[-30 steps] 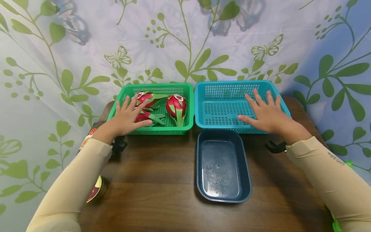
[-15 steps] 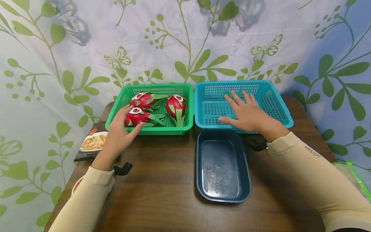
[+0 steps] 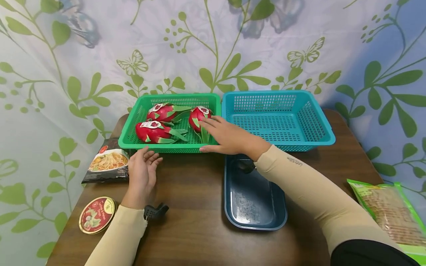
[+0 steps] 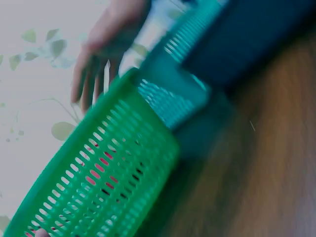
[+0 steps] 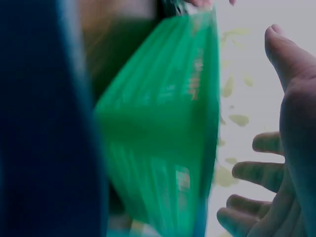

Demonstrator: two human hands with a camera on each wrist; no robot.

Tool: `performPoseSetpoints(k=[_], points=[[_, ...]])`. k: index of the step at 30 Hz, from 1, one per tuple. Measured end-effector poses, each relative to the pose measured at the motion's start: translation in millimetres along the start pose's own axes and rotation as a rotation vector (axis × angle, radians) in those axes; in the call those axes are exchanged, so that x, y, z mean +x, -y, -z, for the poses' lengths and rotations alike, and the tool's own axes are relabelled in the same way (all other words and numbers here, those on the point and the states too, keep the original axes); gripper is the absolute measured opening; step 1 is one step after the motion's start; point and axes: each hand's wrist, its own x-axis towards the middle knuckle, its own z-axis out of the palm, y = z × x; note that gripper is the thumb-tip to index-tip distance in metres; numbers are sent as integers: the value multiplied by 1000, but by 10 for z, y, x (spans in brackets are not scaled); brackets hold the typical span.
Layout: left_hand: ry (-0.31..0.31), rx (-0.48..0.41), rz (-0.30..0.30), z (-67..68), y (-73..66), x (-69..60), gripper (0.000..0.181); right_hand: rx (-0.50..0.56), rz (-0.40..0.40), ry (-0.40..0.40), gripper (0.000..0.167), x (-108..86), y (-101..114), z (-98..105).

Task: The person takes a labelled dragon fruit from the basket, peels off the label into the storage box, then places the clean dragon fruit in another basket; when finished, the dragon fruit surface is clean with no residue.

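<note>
A green basket holds three red dragon fruits, one of them at the front left and another behind it. My right hand reaches over the basket's right end, fingers extended above the right dragon fruit; whether it touches the fruit I cannot tell. In the right wrist view the right hand shows spread fingers beside the green basket. Just in front of the basket's left corner is my left hand, palm turned inward, fingers loosely bent and holding nothing.
Against the green basket stands a blue basket. A dark tray lies under my right forearm. At the left are a noodle packet and a round tin; a green-edged bag lies far right.
My right hand has moved left from over the blue basket to the green one. The left hand has drawn back toward the front, off the basket. The front-left fruit sits slightly further left.
</note>
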Motion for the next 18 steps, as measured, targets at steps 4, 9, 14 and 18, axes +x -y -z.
performPoseSetpoints(k=[4, 9, 14, 18], points=[[-32, -242, 196, -5, 3, 134, 32, -29, 61, 12, 89, 343, 163, -126], [-41, -410, 196, -12, 33, 225, 40, -25, 99, 26, 76, 722, 355, -217], [-46, -519, 164, -30, 78, 208, 33, -52, 73, 39, 70, 1050, 475, -273], [-62, -578, 159, -25, 117, 190, 23, -18, 24, 34, 67, 1291, 540, -314]])
